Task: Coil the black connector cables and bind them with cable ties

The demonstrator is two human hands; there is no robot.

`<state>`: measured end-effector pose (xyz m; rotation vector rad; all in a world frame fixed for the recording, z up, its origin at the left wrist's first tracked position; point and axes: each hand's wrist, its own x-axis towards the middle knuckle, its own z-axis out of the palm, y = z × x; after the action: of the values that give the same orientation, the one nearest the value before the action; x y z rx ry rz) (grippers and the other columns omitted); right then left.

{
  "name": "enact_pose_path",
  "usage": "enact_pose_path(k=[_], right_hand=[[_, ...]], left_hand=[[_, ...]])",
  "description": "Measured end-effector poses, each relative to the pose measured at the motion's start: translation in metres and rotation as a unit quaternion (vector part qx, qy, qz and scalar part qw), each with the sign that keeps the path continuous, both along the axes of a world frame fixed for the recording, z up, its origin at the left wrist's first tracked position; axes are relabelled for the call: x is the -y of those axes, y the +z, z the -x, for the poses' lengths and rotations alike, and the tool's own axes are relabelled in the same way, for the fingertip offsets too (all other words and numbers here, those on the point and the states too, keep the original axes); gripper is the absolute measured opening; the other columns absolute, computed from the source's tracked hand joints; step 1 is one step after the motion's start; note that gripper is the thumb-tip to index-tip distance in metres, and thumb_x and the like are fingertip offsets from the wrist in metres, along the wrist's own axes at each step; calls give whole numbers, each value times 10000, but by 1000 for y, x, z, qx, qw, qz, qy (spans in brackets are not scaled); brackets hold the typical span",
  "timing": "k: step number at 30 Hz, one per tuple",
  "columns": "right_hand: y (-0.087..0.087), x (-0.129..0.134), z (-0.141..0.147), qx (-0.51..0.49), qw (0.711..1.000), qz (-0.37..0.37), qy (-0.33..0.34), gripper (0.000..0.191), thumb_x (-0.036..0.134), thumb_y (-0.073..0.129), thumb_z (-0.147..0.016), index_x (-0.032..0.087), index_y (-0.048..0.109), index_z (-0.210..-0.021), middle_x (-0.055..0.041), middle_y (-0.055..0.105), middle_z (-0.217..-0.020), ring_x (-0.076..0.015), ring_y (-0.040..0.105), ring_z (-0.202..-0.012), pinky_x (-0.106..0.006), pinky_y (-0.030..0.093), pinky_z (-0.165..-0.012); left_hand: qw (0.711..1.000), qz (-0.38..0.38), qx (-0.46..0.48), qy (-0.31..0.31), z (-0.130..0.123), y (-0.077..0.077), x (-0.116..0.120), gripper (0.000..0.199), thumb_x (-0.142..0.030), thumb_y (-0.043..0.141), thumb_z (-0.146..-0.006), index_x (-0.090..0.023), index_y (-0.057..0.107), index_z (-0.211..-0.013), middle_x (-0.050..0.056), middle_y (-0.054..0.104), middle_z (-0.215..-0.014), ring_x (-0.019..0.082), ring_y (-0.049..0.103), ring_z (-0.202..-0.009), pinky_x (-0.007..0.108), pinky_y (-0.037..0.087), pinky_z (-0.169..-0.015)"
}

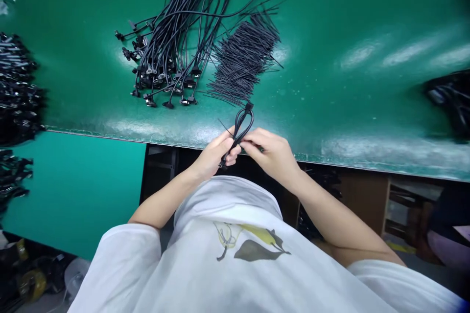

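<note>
Both my hands are raised at the bench's front edge, holding a looped black cable. My left hand grips the lower part of the loop, and a connector end shows below it. My right hand pinches the cable from the other side, fingertips against the strands. A small black head sits at the loop's top, possibly a cable tie's. Just beyond lies a stack of thin black cable ties, and to its left a bundle of black cables with connectors.
A green work mat covers the bench. A heap of black connectors lies at the far left, above a teal mat. Another dark bundle sits at the right edge. Shelving stands below right.
</note>
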<state>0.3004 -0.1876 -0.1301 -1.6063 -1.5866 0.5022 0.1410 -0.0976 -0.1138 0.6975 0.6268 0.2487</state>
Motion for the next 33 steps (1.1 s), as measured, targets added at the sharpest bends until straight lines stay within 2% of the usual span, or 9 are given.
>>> enact_pose_path(k=[4,8,14,17,20,23,25,29,33], right_hand=[[9,-6,7,204,976,-69,34,181,150,483,-982,142,662,-963,-63,661,-870,-141,577,-758,-258,412,-674],[20,-13,3,407,898,-164,37,222,148,481,-984,164,634,-825,-15,535,-665,-153,415,-618,-311,289,-612],[34,-15,5,485,843,-217,87,207,119,517,-946,157,633,-779,-17,516,-637,-164,384,-606,-326,289,-613],[37,-17,5,493,819,-254,146,222,79,473,-953,114,690,-920,-86,688,-957,-185,552,-846,-347,399,-750],[39,-19,6,512,795,-264,190,262,71,440,-971,75,698,-1015,-136,674,-1206,-222,566,-1105,-381,423,-914],[42,-21,6,538,775,-261,202,230,98,479,-964,90,685,-863,-102,686,-867,-200,584,-809,-367,436,-796],[44,-21,5,541,767,-266,221,235,106,475,-968,97,674,-843,-80,652,-782,-175,543,-706,-350,425,-738],[48,-21,5,533,785,-198,246,326,81,370,-989,38,674,-1096,-169,684,-1019,-183,556,-780,-352,426,-732],[51,-21,12,486,825,-82,276,415,46,299,-970,39,665,-1165,-166,664,-926,-227,552,-795,-379,426,-673]], left_hand=[[989,-141,-36,35,6,-5,2,600,-497,659,-865,-135,583,-1338,-35,506,-701,60,394,-561,207,332,-529],[947,-292,-112,73,9,-9,7,471,-414,540,-949,-107,622,-1297,-37,509,-675,71,424,-579,231,376,-591],[930,-335,-141,56,10,-12,10,496,-357,435,-999,-106,545,-1412,-47,467,-622,88,419,-582,230,392,-613],[924,-354,-145,13,11,-11,5,497,-349,454,-993,-127,539,-1428,-32,505,-668,93,427,-618,239,412,-654],[929,-337,-149,-39,12,-11,-1,474,-361,519,-964,-105,606,-1352,-35,477,-645,95,415,-620,245,395,-645],[960,-250,-116,-53,15,-10,-6,523,-390,546,-947,-85,587,-1370,-49,433,-617,90,396,-594,242,352,-603],[975,-191,-100,-46,19,-9,-8,585,-403,598,-913,-70,561,-1392,-45,451,-634,84,403,-595,238,336,-592],[986,-140,-87,-33,24,-5,-11,596,-412,706,-822,-81,622,-1311,-43,476,-653,66,394,-583,222,306,-564],[990,-117,-68,-30,23,-5,-9,533,-429,732,-789,-97,672,-1201,-51,461,-655,55,375,-564,208,287,-538]])
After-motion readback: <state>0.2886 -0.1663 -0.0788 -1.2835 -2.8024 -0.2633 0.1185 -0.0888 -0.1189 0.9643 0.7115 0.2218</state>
